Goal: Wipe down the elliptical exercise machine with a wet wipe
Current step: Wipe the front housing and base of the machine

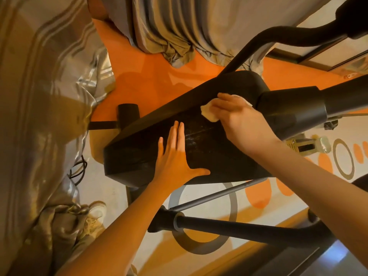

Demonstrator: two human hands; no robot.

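Head view: I see the R hand [237, 114] bunching the wet wipe [208, 112] on the black housing [139, 156] centre-right, L hand [175, 156] flat w/ fingers straight bracing it, housing's long axis running lower left, so the unwiped, prob. dusty stretch lies that way.

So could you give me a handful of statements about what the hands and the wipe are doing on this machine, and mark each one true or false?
1. The right hand holds the wet wipe against the machine's black housing. True.
2. The left hand grips a handlebar. False: it lies flat, fingers straight, on the housing.
3. Whitish smears show on the housing between the two hands. True.
4. The wipe is bright blue. False: it is pale, off-white.
5. Both hands hold the wipe. False: only the right hand does.
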